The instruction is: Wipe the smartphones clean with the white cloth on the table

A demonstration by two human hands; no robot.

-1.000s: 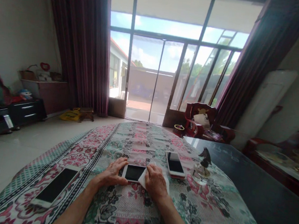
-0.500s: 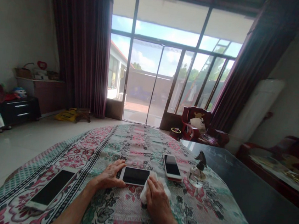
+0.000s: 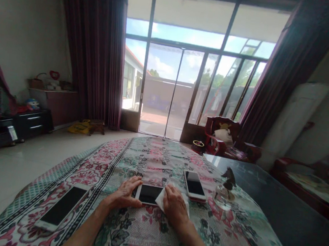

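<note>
A white-framed smartphone (image 3: 149,194) with a dark screen lies sideways on the patterned tablecloth in front of me. My left hand (image 3: 126,194) grips its left end, thumb at the near edge and fingers at the far edge. Pressed over the right end is a folded white cloth or tissue (image 3: 160,201), held under my right hand (image 3: 175,207), whose fingers are closed together on it. The cloth and hand hide that end of the phone. A second smartphone (image 3: 63,207) rests at an angle to the left, and a third smartphone (image 3: 195,185) lies beyond my right hand.
A dark horse-head-shaped ornament (image 3: 229,178) on a clear rounded base (image 3: 223,197) stands at the right of the tablecloth (image 3: 146,156). A dark tabletop (image 3: 276,205) adjoins on the right. Farther off are a wooden armchair (image 3: 222,135) and glass doors (image 3: 167,99).
My right hand and the cloth have shifted a little left and away from me over the phone's right end. My left hand keeps its grip. The whole view has turned slightly left.
</note>
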